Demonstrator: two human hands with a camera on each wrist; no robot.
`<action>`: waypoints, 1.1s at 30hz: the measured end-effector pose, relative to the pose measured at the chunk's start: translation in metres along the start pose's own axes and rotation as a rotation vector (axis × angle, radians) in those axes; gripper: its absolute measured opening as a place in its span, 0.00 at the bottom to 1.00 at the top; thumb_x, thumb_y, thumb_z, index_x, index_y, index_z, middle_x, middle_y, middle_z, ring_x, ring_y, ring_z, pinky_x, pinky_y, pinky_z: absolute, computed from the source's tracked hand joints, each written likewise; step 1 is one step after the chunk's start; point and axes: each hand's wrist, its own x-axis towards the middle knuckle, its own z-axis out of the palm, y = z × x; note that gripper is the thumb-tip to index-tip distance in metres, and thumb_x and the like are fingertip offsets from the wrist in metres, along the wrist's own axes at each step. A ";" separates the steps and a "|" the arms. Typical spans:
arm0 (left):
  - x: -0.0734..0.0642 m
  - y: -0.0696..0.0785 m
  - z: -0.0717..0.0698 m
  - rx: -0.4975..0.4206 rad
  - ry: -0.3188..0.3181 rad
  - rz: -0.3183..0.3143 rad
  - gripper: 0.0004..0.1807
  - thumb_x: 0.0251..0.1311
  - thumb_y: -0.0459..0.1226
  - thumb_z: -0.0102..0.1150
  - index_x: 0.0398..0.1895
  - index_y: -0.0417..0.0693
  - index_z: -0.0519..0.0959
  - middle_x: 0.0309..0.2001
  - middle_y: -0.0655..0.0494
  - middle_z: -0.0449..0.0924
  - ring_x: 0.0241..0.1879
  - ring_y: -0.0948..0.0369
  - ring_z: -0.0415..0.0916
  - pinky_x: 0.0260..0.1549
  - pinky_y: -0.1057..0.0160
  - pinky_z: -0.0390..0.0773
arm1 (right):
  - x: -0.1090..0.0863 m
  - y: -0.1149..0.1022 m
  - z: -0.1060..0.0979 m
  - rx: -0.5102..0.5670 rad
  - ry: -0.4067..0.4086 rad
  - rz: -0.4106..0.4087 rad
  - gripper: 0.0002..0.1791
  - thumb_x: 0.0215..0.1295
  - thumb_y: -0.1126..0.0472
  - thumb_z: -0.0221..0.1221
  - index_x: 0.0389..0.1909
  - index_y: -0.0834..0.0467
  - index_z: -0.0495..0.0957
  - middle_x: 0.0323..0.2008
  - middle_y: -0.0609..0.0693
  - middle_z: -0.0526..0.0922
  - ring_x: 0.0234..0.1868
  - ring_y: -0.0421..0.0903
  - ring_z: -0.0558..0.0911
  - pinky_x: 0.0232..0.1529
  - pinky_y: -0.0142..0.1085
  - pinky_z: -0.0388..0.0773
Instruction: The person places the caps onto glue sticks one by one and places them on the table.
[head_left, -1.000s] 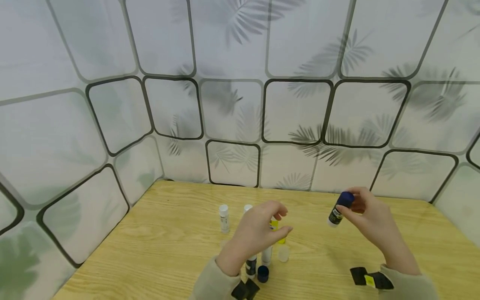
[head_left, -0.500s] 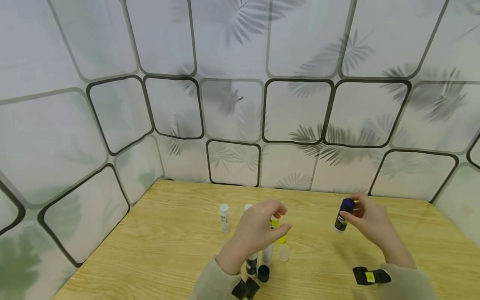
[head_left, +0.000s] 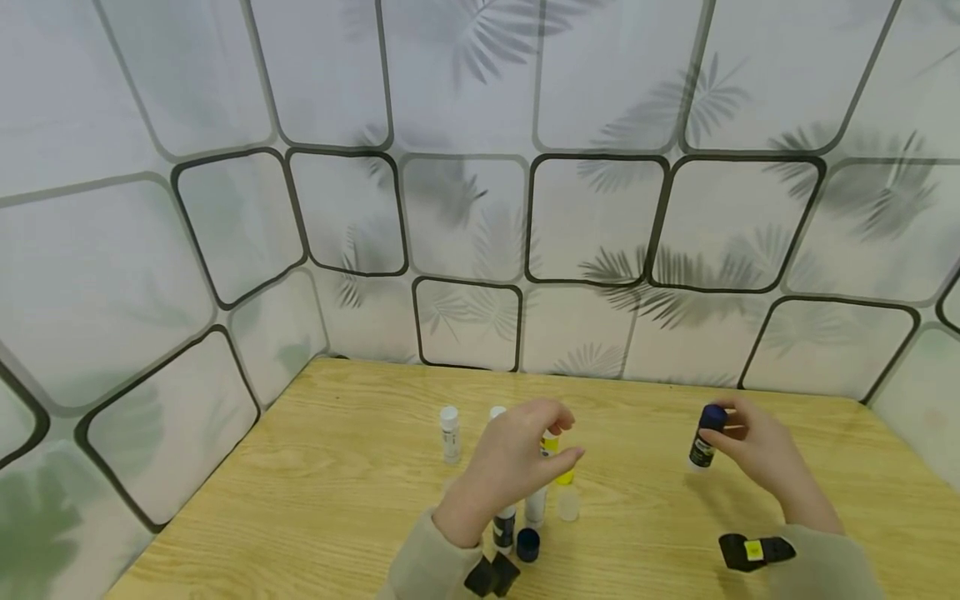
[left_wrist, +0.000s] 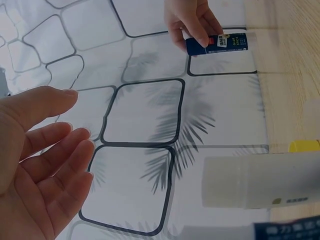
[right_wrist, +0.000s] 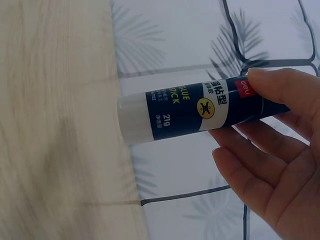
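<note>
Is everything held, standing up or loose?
Glue stick: held, capped
Right hand: gripping it
Left hand: holding nothing
Leftmost white tube: standing
Other white tube: mostly hidden
Nearer white tube: standing
Dark tube: standing
Yellow thing: partly hidden
Loose navy cap: on table
Pale piece: on table

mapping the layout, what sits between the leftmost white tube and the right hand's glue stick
In the head view: the left hand, with a white cap and something yellow partly hidden by it, then bare tabletop up to the glue stick.

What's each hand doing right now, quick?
Left hand: open, holding nothing.
Right hand: closed, holding the dark blue glue stick.
</note>
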 end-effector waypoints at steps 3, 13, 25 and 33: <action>0.000 0.000 -0.001 0.006 -0.007 -0.006 0.11 0.50 0.41 0.62 0.35 0.48 0.76 0.30 0.61 0.74 0.29 0.70 0.70 0.26 0.78 0.67 | 0.001 0.006 0.000 -0.005 -0.004 0.001 0.28 0.59 0.53 0.56 0.53 0.68 0.63 0.45 0.73 0.70 0.41 0.65 0.74 0.31 0.49 0.74; 0.000 0.000 -0.001 0.010 -0.020 -0.014 0.11 0.50 0.42 0.62 0.35 0.49 0.76 0.31 0.62 0.74 0.29 0.70 0.70 0.26 0.78 0.67 | 0.000 0.016 0.004 0.000 0.004 0.016 0.29 0.58 0.58 0.58 0.54 0.71 0.62 0.46 0.74 0.69 0.42 0.67 0.73 0.33 0.50 0.74; 0.000 0.001 -0.002 0.014 -0.035 -0.011 0.11 0.51 0.42 0.62 0.35 0.49 0.76 0.31 0.62 0.75 0.30 0.70 0.70 0.27 0.79 0.67 | 0.001 0.021 0.006 -0.013 -0.001 0.033 0.28 0.58 0.57 0.58 0.54 0.70 0.63 0.45 0.75 0.68 0.42 0.68 0.73 0.33 0.50 0.74; 0.001 0.001 -0.003 0.017 -0.039 -0.015 0.11 0.51 0.42 0.62 0.35 0.49 0.76 0.31 0.62 0.75 0.29 0.70 0.70 0.26 0.79 0.67 | 0.001 0.025 0.009 0.001 -0.017 0.062 0.29 0.58 0.57 0.58 0.55 0.71 0.62 0.46 0.75 0.67 0.43 0.68 0.72 0.33 0.49 0.74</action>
